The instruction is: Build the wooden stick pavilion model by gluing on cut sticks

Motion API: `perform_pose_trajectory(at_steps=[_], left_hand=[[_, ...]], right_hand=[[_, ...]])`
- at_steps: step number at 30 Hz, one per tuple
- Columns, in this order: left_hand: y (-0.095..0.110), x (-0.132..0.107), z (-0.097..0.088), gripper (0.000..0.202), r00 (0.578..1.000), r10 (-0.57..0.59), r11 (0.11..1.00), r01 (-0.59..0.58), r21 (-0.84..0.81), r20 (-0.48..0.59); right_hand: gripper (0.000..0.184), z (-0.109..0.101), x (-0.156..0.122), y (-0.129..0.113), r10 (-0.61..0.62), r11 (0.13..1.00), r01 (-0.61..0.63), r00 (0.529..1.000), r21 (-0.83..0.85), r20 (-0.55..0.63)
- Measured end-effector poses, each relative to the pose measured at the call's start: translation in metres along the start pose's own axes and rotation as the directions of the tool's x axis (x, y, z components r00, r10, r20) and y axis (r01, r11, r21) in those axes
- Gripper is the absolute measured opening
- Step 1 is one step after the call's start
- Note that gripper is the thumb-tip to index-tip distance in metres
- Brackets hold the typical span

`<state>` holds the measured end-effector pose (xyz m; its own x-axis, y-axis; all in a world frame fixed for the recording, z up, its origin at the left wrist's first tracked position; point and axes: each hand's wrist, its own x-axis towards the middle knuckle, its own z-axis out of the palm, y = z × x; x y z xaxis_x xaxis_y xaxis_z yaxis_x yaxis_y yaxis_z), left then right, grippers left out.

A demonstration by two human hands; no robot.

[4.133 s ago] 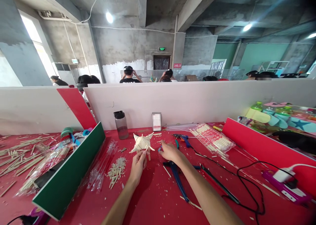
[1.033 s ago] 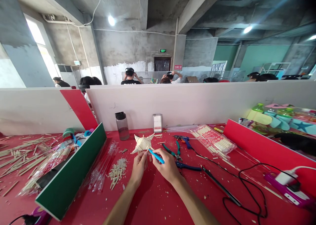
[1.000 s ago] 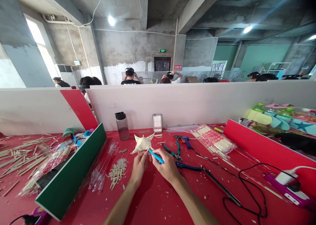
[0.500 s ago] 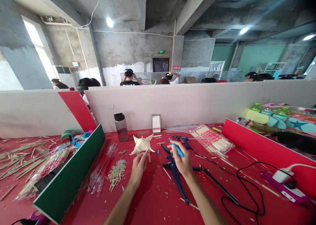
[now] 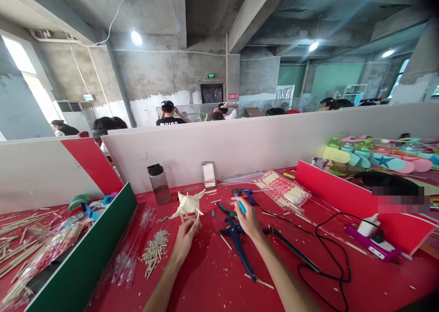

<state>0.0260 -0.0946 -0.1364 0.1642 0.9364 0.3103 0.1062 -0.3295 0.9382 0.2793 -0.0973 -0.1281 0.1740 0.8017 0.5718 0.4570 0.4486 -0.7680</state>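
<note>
Both hands clamped on small work over the red table point(image 5: 209, 280).

Left hand point(image 5: 185, 234): fingers point(image 5: 193, 222) pinched together on the underside of the stick model point(image 5: 188, 204), which stands upright in front of the water bottle point(image 5: 158, 189); we cannot tell if its legs touch the table. Right hand point(image 5: 248, 219): fingers point(image 5: 237, 203) curled tight round a blue tool point(image 5: 241, 207), apart from the model. Blue-handled cutters point(image 5: 238, 245) lie just under our right hand. A heap of cut stick ends point(image 5: 153, 252) lies left of our left wrist, and bagged sticks point(image 5: 281, 191) lie farther right.
</note>
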Motion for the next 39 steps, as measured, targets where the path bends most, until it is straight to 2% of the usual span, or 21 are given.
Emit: perform_pose_trajectory(at_steps=[4, 8, 15, 18, 22, 26, 30, 35, 39], left_hand=[[-0.003, 0.001, -0.001, 0.047, 0.993, -0.002, 0.997, -0.007, 0.078, 0.117], [-0.010, 0.005, 0.001, 0.045, 0.983, 0.020, 0.983, -0.052, 0.175, 0.182], [-0.017, 0.029, 0.000, 0.049, 0.986, 0.030, 0.961, -0.074, 0.268, 0.164], [-0.018, 0.041, -0.003, 0.051, 0.988, 0.037, 0.952, -0.081, 0.297, 0.153], [-0.016, 0.041, -0.002, 0.048, 0.988, 0.043, 0.933, -0.093, 0.349, 0.146], [-0.015, 0.033, 0.010, 0.042, 0.984, 0.042, 0.908, -0.111, 0.405, 0.174], [-0.016, 0.047, 0.031, 0.036, 0.981, 0.020, 0.869, -0.113, 0.482, 0.193], [-0.023, 0.070, 0.053, 0.025, 0.991, -0.040, 0.783, -0.049, 0.620, 0.128], [-0.025, 0.070, 0.061, 0.018, 0.995, -0.064, 0.721, -0.007, 0.693, 0.077]], right_hand=[[0.029, 0.005, -0.001, -0.002, -0.058, 0.997, 0.061, 0.996, -0.056, 0.064], [0.029, -0.001, 0.002, 0.001, -0.036, 0.998, 0.039, 0.999, -0.053, 0.040], [0.031, -0.010, 0.005, 0.000, 0.023, 1.000, -0.023, 1.000, -0.013, -0.002], [0.037, -0.010, 0.006, 0.000, 0.063, 0.997, -0.063, 0.998, 0.051, -0.006], [0.042, -0.010, 0.009, 0.007, 0.117, 0.980, -0.120, 0.993, 0.161, 0.028], [0.033, -0.005, 0.008, 0.011, 0.084, 0.981, -0.091, 0.995, 0.174, 0.044], [0.036, 0.004, 0.004, 0.012, 0.121, 0.966, -0.131, 0.991, 0.222, 0.055], [0.032, 0.010, 0.004, 0.016, 0.112, 0.984, -0.108, 0.994, 0.140, -0.019], [0.032, 0.009, 0.007, 0.016, 0.119, 0.980, -0.107, 0.991, 0.168, -0.064]])
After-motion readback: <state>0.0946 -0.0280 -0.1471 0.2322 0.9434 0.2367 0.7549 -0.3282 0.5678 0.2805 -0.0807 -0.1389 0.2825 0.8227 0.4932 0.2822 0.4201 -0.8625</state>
